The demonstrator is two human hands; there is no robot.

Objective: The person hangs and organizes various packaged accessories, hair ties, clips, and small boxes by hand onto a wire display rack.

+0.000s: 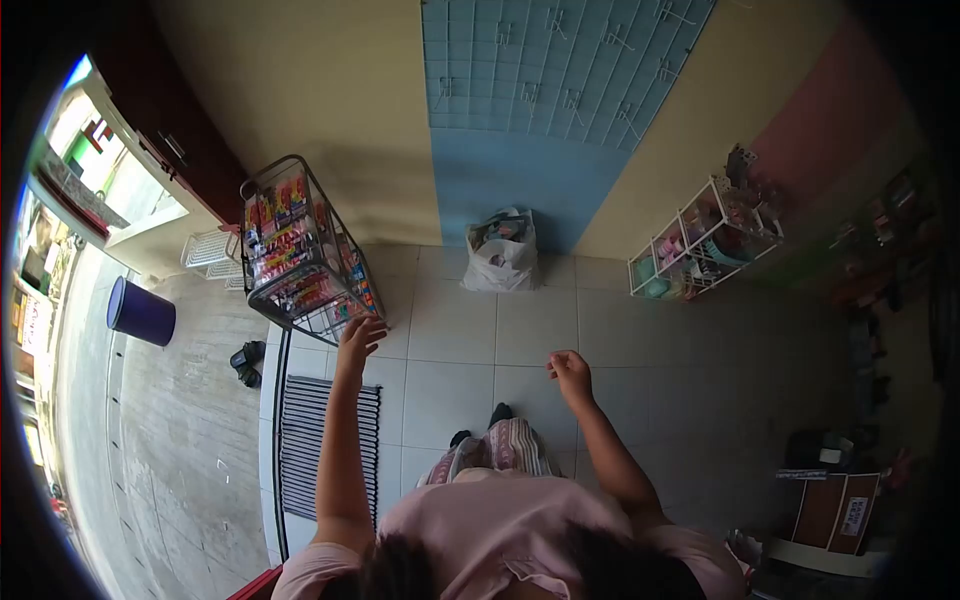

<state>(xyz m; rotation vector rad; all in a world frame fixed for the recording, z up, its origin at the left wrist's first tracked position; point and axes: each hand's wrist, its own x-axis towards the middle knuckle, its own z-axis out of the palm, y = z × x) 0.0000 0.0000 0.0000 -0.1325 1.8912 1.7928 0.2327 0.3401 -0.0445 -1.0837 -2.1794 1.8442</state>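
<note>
My left hand [362, 338] is stretched forward at the lower front corner of a dark metal rack [318, 258], overlapping its edge in this view. Its fingers are apart and hold nothing. Colourful snack packets [280, 240] hang in rows on the rack. My right hand [570, 372] is held out over the tiled floor [535, 330], fingers curled in, with no object showing in it. Against the wall ahead, between the two hands, sits a white plastic bag [502, 266] with things inside.
A blue wall grid [560, 70] with hooks hangs ahead. A white shelf [705, 245] of small goods stands right. At left lie a striped mat [330, 440] and black sandals [247, 362], with a purple bin [142, 312] beyond. A wooden box [838, 510] is at lower right.
</note>
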